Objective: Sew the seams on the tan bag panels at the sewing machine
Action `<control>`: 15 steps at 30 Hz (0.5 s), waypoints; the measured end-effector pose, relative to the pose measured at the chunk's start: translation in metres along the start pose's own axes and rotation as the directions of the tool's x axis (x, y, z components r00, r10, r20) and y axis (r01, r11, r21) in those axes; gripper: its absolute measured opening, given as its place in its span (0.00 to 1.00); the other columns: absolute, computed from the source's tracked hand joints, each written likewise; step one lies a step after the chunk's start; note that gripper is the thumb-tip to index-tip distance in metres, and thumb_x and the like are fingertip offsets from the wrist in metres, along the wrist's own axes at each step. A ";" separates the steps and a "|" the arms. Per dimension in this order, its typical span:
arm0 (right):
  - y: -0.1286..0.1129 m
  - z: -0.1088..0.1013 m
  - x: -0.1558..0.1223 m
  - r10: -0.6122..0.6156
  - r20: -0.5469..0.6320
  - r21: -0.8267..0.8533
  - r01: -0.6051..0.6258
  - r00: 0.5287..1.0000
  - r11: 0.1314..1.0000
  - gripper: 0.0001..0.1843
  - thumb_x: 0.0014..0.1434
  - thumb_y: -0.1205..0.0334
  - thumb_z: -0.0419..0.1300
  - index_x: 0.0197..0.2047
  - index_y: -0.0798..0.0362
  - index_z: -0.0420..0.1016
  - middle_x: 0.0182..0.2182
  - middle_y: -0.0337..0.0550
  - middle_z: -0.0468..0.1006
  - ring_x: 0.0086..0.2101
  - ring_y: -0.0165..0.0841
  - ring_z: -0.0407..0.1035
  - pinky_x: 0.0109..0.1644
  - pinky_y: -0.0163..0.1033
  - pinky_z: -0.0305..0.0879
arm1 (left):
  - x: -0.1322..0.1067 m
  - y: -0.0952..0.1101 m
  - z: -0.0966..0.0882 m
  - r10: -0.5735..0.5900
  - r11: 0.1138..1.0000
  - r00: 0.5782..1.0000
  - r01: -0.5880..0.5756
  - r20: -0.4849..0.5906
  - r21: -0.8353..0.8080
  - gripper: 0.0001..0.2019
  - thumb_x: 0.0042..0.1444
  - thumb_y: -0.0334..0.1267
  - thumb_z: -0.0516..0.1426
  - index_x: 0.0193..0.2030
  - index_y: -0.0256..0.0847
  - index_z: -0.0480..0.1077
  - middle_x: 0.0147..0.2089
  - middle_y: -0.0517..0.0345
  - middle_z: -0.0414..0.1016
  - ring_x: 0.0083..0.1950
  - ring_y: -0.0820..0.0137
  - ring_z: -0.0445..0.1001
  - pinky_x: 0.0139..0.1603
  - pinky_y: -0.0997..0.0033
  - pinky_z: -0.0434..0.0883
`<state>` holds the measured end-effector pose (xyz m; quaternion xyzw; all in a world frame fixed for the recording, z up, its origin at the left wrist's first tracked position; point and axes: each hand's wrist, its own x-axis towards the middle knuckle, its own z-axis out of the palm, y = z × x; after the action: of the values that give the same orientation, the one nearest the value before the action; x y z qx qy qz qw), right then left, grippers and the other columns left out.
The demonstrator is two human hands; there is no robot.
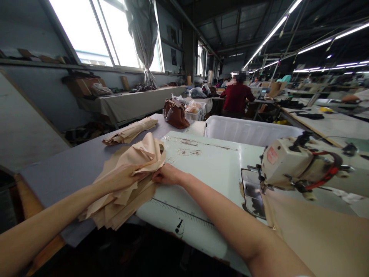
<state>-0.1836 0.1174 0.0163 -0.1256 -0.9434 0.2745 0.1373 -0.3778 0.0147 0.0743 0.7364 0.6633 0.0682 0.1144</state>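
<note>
A loose stack of beige sheet pieces point(121, 204), like leather or fabric, lies across the seam between the grey table and the pale green machine bed. My left hand point(125, 177) is closed on a folded upper piece of it, thumb on top and fingers partly hidden in the folds. At the stack's right edge, my right hand point(167, 175) is closed with its fingers curled against the sheets, its fingertips out of sight. Under the sewing machine head point(288, 161) at the right lies a separate beige panel point(319, 231), apart from both hands.
Behind the stack lies a folded beige bundle point(131, 130) on the grey table point(57, 173). A brown handbag point(175, 113) stands at its far edge. A white plastic bin point(248, 129) sits behind the machine bed point(207, 165). Farther off, a person in dark red point(236, 98) sits facing away.
</note>
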 end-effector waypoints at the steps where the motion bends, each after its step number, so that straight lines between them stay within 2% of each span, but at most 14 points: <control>1: -0.002 0.000 0.001 0.017 -0.018 0.012 -0.017 1.000 1.000 0.06 0.59 0.70 0.61 0.34 0.54 0.80 0.31 0.36 0.80 0.34 0.29 0.71 0.41 0.30 0.64 | 0.000 0.000 0.001 -0.003 1.000 1.000 0.003 0.008 -0.005 0.27 0.61 0.57 0.52 0.57 0.42 0.76 0.52 0.47 0.81 0.54 0.50 0.77 0.51 0.63 0.69; 3: -0.006 0.000 0.002 0.062 -0.070 0.038 -0.059 0.996 0.998 0.07 0.60 0.71 0.59 0.33 0.54 0.78 0.29 0.37 0.78 0.33 0.30 0.71 0.39 0.30 0.64 | 0.000 0.001 0.002 -0.028 1.000 1.000 0.028 0.013 -0.013 0.27 0.57 0.61 0.56 0.53 0.44 0.78 0.48 0.49 0.82 0.50 0.49 0.78 0.49 0.64 0.70; 5: -0.013 0.000 0.003 0.105 -0.132 0.071 -0.096 0.986 0.993 0.08 0.63 0.70 0.57 0.34 0.54 0.76 0.27 0.38 0.78 0.32 0.30 0.72 0.39 0.31 0.65 | 0.002 0.002 0.001 -0.081 0.997 0.997 0.081 -0.004 -0.017 0.28 0.52 0.62 0.60 0.49 0.42 0.80 0.42 0.48 0.83 0.46 0.48 0.78 0.46 0.63 0.71; 7: -0.018 0.000 0.005 0.136 -0.190 0.109 -0.117 0.972 0.987 0.08 0.66 0.68 0.55 0.37 0.55 0.75 0.28 0.38 0.78 0.33 0.30 0.73 0.40 0.31 0.65 | 0.004 0.001 -0.003 -0.118 0.992 0.993 0.117 -0.019 -0.038 0.29 0.53 0.62 0.59 0.49 0.39 0.80 0.40 0.48 0.82 0.44 0.48 0.78 0.44 0.62 0.71; 9: -0.023 -0.001 0.005 0.155 -0.231 0.143 -0.124 0.961 0.982 0.08 0.68 0.68 0.53 0.41 0.56 0.74 0.30 0.40 0.80 0.35 0.29 0.74 0.43 0.31 0.66 | 0.007 0.001 -0.009 -0.107 0.991 0.994 0.107 -0.002 -0.080 0.29 0.57 0.61 0.55 0.51 0.39 0.79 0.41 0.52 0.82 0.44 0.52 0.78 0.45 0.63 0.71; 12: -0.026 -0.003 0.005 0.175 -0.235 0.181 -0.134 0.956 0.974 0.09 0.68 0.69 0.53 0.42 0.56 0.74 0.31 0.40 0.81 0.36 0.28 0.75 0.44 0.31 0.66 | 0.008 -0.001 -0.018 -0.051 0.988 0.996 0.060 0.069 -0.140 0.28 0.57 0.59 0.55 0.53 0.40 0.78 0.43 0.55 0.82 0.44 0.56 0.78 0.45 0.67 0.71; 15: -0.026 -0.008 0.004 0.191 -0.189 0.196 -0.153 0.963 0.968 0.08 0.66 0.71 0.55 0.39 0.56 0.76 0.29 0.39 0.81 0.34 0.29 0.75 0.41 0.30 0.67 | 0.008 -0.003 -0.018 -0.023 0.984 0.992 0.044 0.122 -0.170 0.27 0.57 0.58 0.55 0.53 0.40 0.78 0.46 0.57 0.82 0.47 0.56 0.78 0.46 0.67 0.72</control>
<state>-0.1887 0.1013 0.0373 -0.2221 -0.8808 0.3551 0.2206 -0.3846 0.0242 0.0901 0.7152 0.6591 0.0792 0.2186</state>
